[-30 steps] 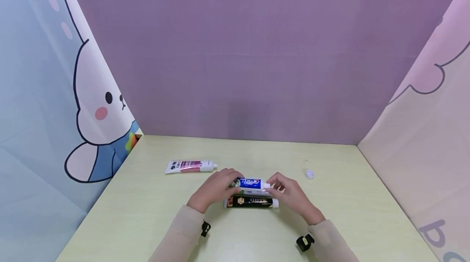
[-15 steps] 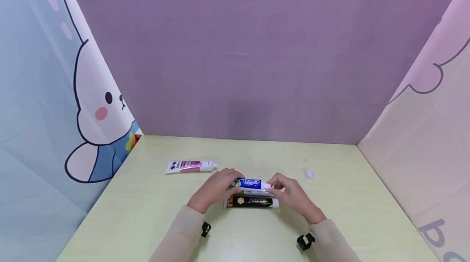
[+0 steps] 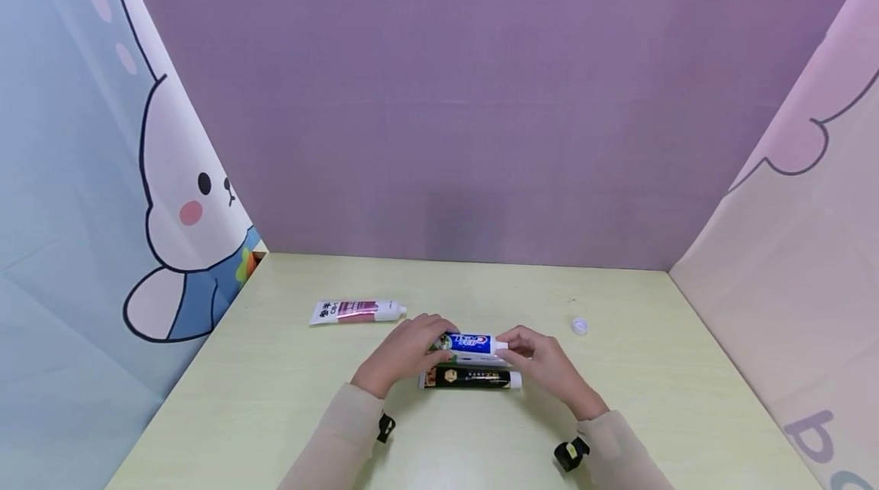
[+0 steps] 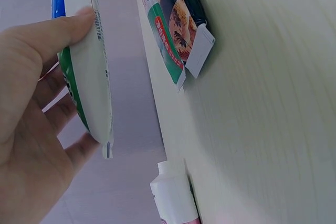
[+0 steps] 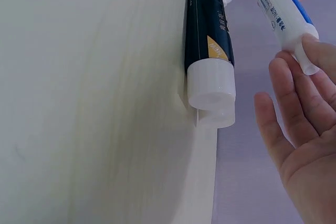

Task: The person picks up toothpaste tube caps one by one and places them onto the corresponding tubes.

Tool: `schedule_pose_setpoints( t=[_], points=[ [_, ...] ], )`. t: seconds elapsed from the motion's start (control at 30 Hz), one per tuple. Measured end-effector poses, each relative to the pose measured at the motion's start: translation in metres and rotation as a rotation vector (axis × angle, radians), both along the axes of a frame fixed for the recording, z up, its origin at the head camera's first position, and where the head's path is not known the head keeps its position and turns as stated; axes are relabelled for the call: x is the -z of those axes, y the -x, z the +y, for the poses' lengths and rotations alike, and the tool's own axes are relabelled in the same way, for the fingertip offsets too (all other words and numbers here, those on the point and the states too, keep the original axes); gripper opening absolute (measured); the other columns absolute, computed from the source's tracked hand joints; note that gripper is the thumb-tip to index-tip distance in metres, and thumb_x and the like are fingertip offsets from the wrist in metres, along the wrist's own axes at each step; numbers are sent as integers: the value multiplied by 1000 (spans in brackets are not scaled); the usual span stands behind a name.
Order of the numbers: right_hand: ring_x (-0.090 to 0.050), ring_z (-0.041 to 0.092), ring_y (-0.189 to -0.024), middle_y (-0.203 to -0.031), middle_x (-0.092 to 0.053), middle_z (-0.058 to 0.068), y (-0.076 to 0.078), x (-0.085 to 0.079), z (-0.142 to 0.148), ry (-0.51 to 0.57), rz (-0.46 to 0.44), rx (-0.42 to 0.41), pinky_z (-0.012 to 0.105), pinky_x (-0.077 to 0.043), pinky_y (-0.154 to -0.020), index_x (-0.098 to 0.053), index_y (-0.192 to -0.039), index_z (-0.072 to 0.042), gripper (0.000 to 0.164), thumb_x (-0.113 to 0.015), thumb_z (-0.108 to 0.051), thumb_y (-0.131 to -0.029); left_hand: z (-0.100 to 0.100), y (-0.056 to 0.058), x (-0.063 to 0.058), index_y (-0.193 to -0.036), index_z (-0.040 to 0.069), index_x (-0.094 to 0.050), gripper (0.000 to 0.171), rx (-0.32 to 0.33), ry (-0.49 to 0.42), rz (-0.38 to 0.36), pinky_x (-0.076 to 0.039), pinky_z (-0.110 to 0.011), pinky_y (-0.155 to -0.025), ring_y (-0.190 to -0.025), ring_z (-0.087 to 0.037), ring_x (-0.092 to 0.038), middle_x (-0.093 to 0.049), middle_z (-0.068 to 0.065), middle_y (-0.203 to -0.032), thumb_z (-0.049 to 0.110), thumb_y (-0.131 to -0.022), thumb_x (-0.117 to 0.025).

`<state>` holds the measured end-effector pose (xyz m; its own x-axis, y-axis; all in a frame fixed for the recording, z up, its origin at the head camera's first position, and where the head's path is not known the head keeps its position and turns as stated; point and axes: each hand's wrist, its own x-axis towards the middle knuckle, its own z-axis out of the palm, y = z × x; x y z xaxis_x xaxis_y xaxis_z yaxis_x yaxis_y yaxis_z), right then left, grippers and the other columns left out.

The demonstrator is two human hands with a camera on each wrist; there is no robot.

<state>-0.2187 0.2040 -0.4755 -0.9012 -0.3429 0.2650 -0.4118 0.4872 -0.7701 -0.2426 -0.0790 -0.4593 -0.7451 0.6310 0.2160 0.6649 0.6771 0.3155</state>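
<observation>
My left hand [image 3: 405, 349] grips a blue-and-white toothpaste tube [image 3: 470, 343], thumb on one face and fingers behind, as the left wrist view shows. At its other end my right hand [image 3: 545, 368] pinches the white cap [image 5: 306, 60] between thumb and fingers. The tube is raised above the table. Beneath it lie a black toothpaste tube [image 3: 474, 378] with a white cap and, alongside, a green-and-white tube [image 4: 165, 40], mostly hidden in the head view.
A pink-and-white tube [image 3: 357, 312] lies at the back left, its narrow nozzle bare in the left wrist view. A loose white cap [image 3: 579, 326] sits on the table [image 3: 687, 398] at right. A purple backdrop [image 3: 467, 108] rises behind, with printed cloth on both sides.
My right fingers have shifted slightly about the cap, and the held tube has edged a little right. The left hand stays nearly in place; the other tubes and loose cap have not moved.
</observation>
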Motion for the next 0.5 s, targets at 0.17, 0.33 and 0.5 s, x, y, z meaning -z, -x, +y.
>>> schedule_pose_setpoints(
  t=[0.17,0.33,0.5],
  points=[
    [-70,22,-85,-97,-72,-5,0,1,0,40,35,4,28,-58,-75,-71,-105,-18,12,-71,-25,-95,0,-1,-3,-134,14,-61,41,-9,-2,-34,-46,-41,-102,-119,-19,-56,-63,1,-126,32,-97,-68],
    [-71,26,-83,-96,-73,-6,0,2,1,71,57,5,27,-58,-73,-72,-102,-19,9,-72,-23,-94,0,-1,-3,-137,15,-59,43,-5,-18,-66,-44,-42,-105,-122,-18,-54,-62,2,-129,35,-99,-65],
    [-71,33,-84,-96,-74,-4,1,-2,1,108,67,4,28,-58,-73,-71,-103,-18,9,-72,-20,-94,-2,-1,-3,-140,18,-57,46,-8,-63,-78,-42,-44,-107,-123,-19,-54,-61,1,-131,36,-99,-65]
  ],
)
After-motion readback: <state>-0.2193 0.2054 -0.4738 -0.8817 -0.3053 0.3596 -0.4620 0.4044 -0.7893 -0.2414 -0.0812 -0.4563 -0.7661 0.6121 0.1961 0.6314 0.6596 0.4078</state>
